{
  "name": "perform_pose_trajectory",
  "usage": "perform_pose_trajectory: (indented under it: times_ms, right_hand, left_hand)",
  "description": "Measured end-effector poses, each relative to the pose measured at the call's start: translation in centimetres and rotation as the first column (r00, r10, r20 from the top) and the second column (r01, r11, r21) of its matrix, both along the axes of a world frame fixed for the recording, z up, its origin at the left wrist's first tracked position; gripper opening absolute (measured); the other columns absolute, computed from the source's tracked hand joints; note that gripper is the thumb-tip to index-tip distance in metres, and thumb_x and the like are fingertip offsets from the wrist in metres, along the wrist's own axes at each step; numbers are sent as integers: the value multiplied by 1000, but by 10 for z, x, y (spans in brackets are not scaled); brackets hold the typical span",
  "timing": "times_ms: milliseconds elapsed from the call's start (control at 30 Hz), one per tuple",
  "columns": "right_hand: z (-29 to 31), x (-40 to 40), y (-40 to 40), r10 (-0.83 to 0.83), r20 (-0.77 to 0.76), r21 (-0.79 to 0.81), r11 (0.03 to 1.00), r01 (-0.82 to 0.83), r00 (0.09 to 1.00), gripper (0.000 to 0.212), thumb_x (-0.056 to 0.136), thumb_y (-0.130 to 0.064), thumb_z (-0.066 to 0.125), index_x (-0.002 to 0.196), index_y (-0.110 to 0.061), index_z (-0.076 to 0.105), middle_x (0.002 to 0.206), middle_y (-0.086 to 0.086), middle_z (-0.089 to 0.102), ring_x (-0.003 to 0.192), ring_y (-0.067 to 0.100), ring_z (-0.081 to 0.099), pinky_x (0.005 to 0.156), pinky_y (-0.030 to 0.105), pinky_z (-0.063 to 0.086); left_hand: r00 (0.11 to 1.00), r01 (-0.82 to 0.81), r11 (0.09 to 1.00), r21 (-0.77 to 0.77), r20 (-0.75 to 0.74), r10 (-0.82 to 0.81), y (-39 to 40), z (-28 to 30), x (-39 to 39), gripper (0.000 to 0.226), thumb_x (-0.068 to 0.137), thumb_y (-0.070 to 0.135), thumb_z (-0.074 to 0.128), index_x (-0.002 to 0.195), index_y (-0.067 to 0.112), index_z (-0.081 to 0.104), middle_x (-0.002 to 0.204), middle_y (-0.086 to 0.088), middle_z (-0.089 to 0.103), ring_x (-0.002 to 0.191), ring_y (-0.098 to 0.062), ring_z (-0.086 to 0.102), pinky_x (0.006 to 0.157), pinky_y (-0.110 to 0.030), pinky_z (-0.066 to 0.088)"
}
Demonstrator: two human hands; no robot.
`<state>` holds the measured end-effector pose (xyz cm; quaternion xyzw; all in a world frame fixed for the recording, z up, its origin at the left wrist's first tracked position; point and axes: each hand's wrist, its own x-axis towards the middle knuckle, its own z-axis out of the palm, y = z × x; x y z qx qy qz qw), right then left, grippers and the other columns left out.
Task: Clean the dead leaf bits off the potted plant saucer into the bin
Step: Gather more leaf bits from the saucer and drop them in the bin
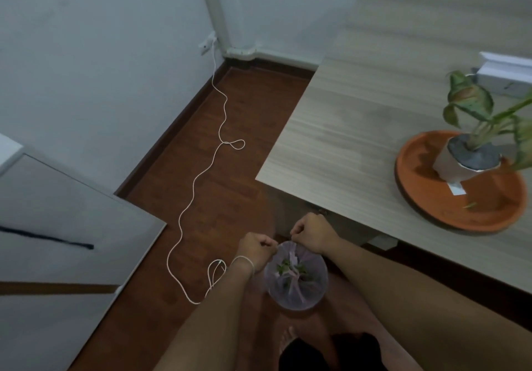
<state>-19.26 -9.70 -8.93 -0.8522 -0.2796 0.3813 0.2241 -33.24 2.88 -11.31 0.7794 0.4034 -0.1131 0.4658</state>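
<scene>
We hold both hands curled over the far rim of the small round bin with a translucent liner [296,277] on the floor, left hand [256,251] at eleven o'clock, right hand [312,233] at one. Both sets of fingers seem pinched shut on the liner's edge, probably to keep it open. Green leaf bits [288,267] lie inside, just below our fingers. At two o'clock on the pale wood-grain desk [359,105], the round orange saucer [426,195] under the white potted plant [466,157] holds one remaining leaf scrap [469,205].

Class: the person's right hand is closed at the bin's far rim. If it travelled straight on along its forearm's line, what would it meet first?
Probably the wooden floor beyond the small bag-lined bin; nothing else lies ahead of the right hand, though depth is unclear.
</scene>
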Motion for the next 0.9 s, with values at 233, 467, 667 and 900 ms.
perform_pose_trajectory:
  times_ms: [233, 467, 667, 900]
  right_hand:
    - [-1, 8, -18, -10, 8, 0, 1000, 10, 1000, 19, 83, -10, 61, 90, -5, 78, 102, 7, 78, 96, 23, 71, 77, 27, 57]
    - [0, 18, -35, -63, 3, 27, 998, 62, 998, 24, 84, -10, 63, 101, -15, 78, 113, 1, 74, 105, 14, 66, 85, 20, 50]
    - [14, 27, -51, -62, 30, 74, 995, 60, 998, 24, 84, -17, 66, 106, -14, 76, 115, 3, 73, 106, 17, 67, 85, 21, 49]
    - [65, 58, -67, -120, 152, 186, 978, 91, 981, 27, 84, -24, 65, 106, -13, 75, 109, 5, 75, 100, 19, 69, 89, 30, 54]
  left_hand:
    - [997, 79, 995, 62, -28, -77, -10, 2, 9, 15, 83, 16, 66, 91, 12, 78, 89, -8, 78, 75, -13, 71, 65, -17, 50]
    - [989, 149, 975, 163, -46, -143, -20, 15, 18, 24, 89, 25, 57, 98, 14, 76, 104, -8, 77, 101, -21, 70, 85, -23, 51]
    - [980, 199, 946, 256, -36, -196, -27, 38, 28, 28, 92, 26, 53, 108, 15, 73, 114, -7, 73, 113, -25, 65, 92, -29, 49]
    - [978, 174, 905, 389, 42, -206, -27, 89, 64, 32, 94, 25, 51, 116, 13, 69, 121, -9, 70, 117, -29, 62, 100, -31, 47]
